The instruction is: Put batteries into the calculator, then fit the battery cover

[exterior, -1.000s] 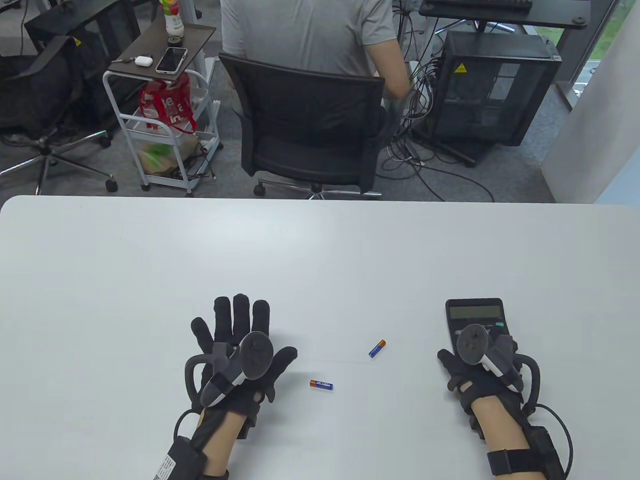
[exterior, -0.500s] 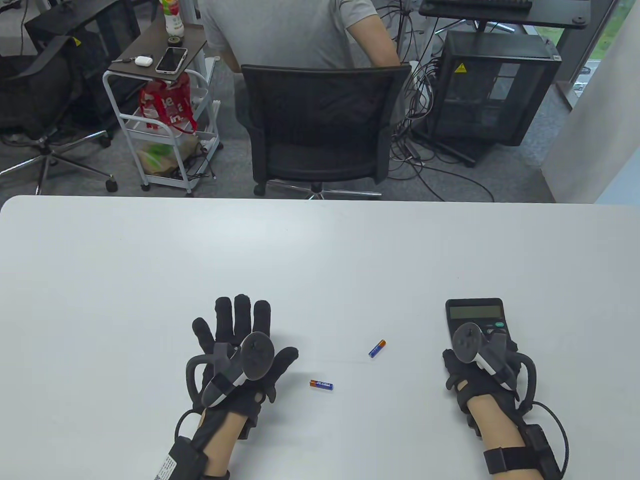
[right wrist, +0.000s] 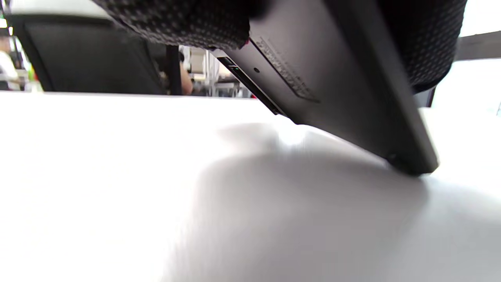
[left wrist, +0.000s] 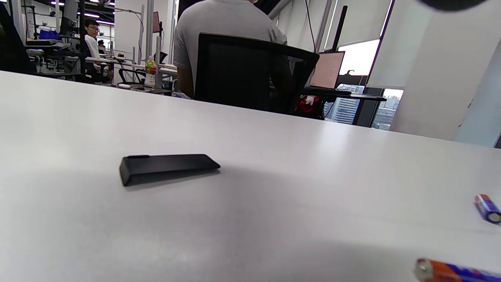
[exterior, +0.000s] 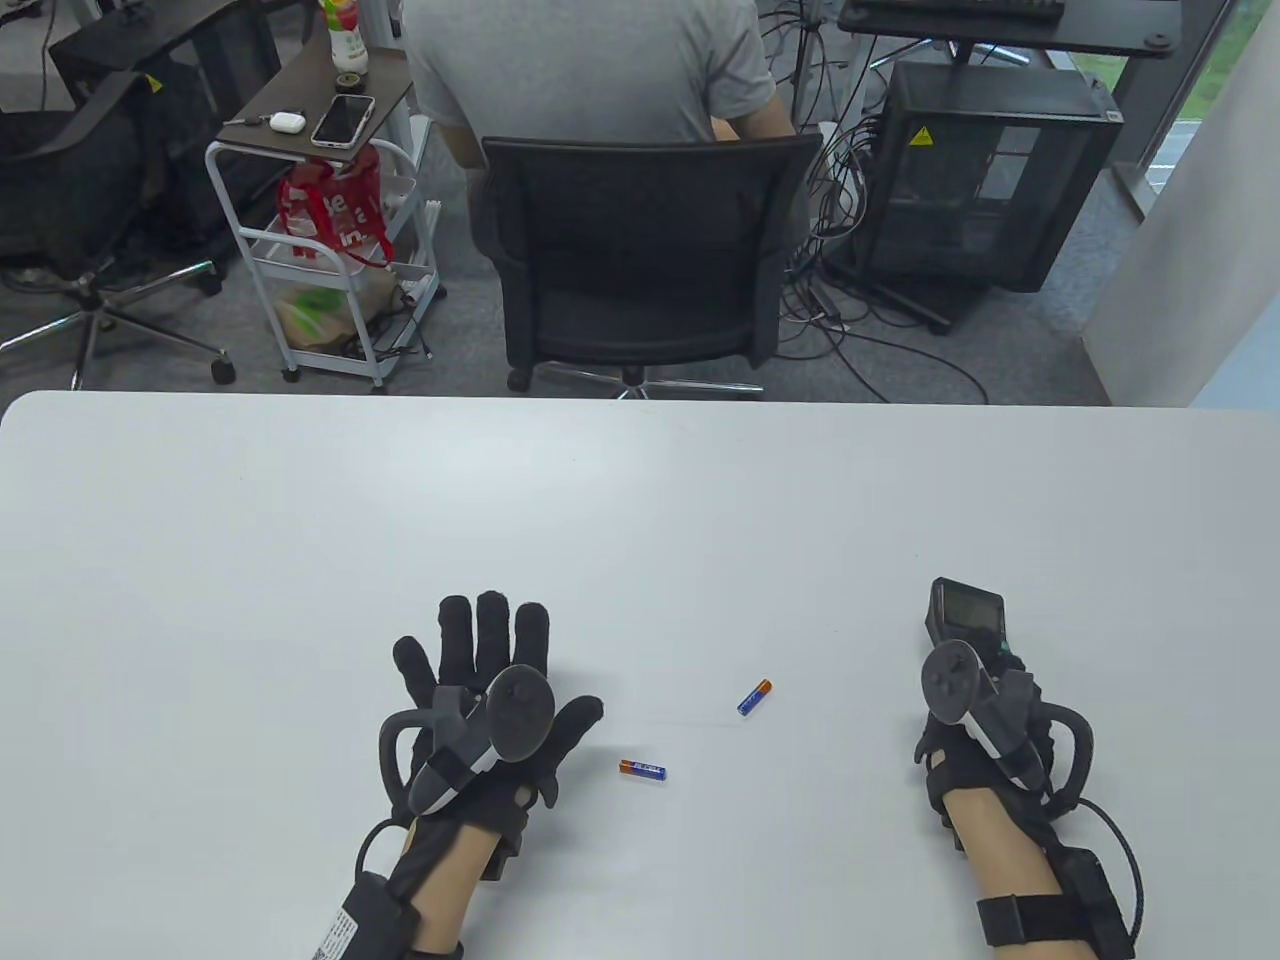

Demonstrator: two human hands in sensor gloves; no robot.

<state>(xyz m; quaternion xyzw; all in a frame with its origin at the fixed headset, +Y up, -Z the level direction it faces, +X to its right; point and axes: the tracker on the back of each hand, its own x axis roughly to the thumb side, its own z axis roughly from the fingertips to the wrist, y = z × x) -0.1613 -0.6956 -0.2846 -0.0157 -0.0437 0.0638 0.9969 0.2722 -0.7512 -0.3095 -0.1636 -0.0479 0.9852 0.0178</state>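
Note:
My right hand (exterior: 975,720) grips the black calculator (exterior: 965,610) and holds it tilted, its left edge raised and its right edge on the table. The right wrist view shows the calculator's underside (right wrist: 332,90) between my fingers (right wrist: 176,23). My left hand (exterior: 485,650) is open, palm down, fingers spread over the table. The black battery cover (left wrist: 168,167) lies flat beneath it, seen only in the left wrist view. Two blue-and-orange batteries lie between my hands, one farther (exterior: 755,697) and one nearer (exterior: 642,769). Both batteries also show in the left wrist view, the farther one (left wrist: 487,208) and the nearer one (left wrist: 454,271).
The white table (exterior: 640,500) has its far edge beyond my hands. Behind it a person sits in a black office chair (exterior: 645,260). A white cart (exterior: 320,240) with a phone stands at the back left, and a black computer case (exterior: 985,180) at the back right.
My right hand has tipped the calculator from flat up onto its right edge. My left hand has shifted slightly right. The batteries have not moved.

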